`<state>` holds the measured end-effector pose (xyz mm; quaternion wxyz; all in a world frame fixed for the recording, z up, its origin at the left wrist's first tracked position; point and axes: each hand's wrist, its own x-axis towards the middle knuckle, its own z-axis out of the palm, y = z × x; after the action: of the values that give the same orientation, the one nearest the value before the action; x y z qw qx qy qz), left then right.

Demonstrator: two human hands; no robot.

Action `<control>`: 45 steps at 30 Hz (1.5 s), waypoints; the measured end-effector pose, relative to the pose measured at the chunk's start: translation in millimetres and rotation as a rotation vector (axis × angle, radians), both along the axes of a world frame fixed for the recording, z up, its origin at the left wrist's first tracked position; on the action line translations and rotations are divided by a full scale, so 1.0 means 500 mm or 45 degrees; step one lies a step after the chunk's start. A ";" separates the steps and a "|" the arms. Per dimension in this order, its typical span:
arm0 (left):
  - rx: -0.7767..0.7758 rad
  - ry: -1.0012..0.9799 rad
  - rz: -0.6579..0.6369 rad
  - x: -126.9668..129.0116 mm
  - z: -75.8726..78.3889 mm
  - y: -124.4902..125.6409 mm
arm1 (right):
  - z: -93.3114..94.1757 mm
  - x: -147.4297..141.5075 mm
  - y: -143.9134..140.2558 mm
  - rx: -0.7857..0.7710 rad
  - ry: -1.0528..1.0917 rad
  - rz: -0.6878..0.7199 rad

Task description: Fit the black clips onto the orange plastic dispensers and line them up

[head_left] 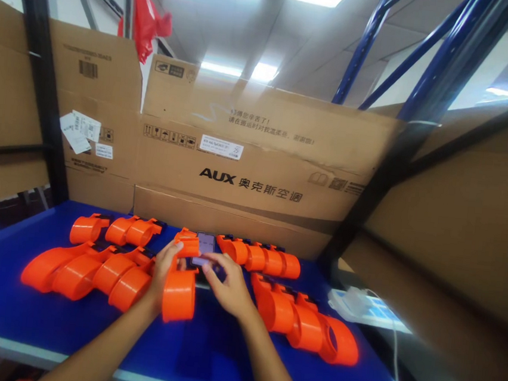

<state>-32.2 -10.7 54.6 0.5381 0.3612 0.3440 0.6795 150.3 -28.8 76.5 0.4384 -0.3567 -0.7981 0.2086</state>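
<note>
My left hand (pixel 166 269) is closed on an orange plastic ring part (pixel 180 296), raised above the blue table with its ring end hanging down. An orange upper section of it (pixel 188 245) shows above the fingers. To its right, my right hand (pixel 229 285) has its thumb and forefinger stretched toward the part, slightly apart, and I see nothing held in them. A phone (pixel 206 246) with a lit screen lies just behind both hands; the fingertips overlap its lower edge in view, and whether they touch it I cannot tell.
Several similar orange ring parts with black pieces stand in rows at left (pixel 78 272) and right (pixel 306 327) on the blue table (pixel 220 355). Cardboard (pixel 257 155) walls the back. A dark post (pixel 365 195) and a white power strip (pixel 364 306) with a cable are at right.
</note>
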 end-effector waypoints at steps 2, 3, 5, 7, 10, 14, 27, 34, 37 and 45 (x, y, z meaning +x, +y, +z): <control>-0.005 -0.008 0.032 0.006 0.001 -0.009 | 0.015 0.008 -0.013 -0.109 0.134 0.179; -0.012 -0.008 0.052 0.008 0.000 -0.012 | 0.021 0.010 -0.019 -0.168 0.160 0.293; -0.013 0.024 0.101 0.013 -0.004 -0.013 | 0.029 0.009 -0.031 -0.267 0.156 0.471; -0.001 0.066 0.124 0.017 -0.010 -0.010 | 0.031 0.002 -0.040 -0.317 0.124 0.525; 0.038 0.102 0.080 0.022 -0.013 -0.007 | 0.025 -0.008 -0.044 -0.301 0.093 0.438; 0.270 0.252 0.015 0.029 -0.006 -0.023 | 0.011 -0.009 -0.032 -0.160 0.114 0.062; 0.705 0.851 -0.031 0.023 -0.005 -0.054 | 0.013 0.015 -0.019 -0.319 0.360 0.378; 0.604 1.038 0.183 0.020 0.036 -0.084 | 0.010 0.025 -0.004 -0.422 0.534 0.503; 0.632 1.123 0.215 -0.002 0.072 -0.090 | 0.011 0.031 0.002 -0.365 0.552 0.421; 0.648 1.627 0.452 -0.158 0.150 0.035 | 0.002 0.050 0.023 -0.166 0.720 0.018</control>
<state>-111.0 6.8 129.4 0.0111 0.7421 0.4766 0.4712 175.1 -17.0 77.7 0.6183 -0.3061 -0.6315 0.3538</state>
